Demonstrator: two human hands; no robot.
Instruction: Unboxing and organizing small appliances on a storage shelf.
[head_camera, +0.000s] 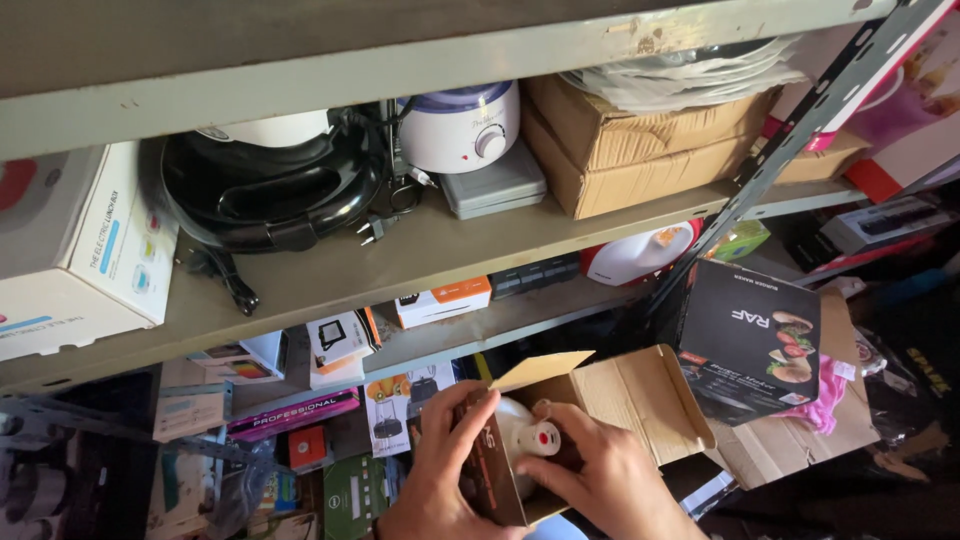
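An open brown cardboard box with raised flaps sits low in the middle of the view. A white appliance with a red button lies in its mouth. My left hand grips the box's dark printed side from the left. From the right, my right hand rests its fingers on the white appliance at the box opening.
Grey metal shelves fill the view, with a diagonal steel brace. They hold a black round cooker, a white jar appliance, brown cartons, a white box at left. A black product box stands right of the hands.
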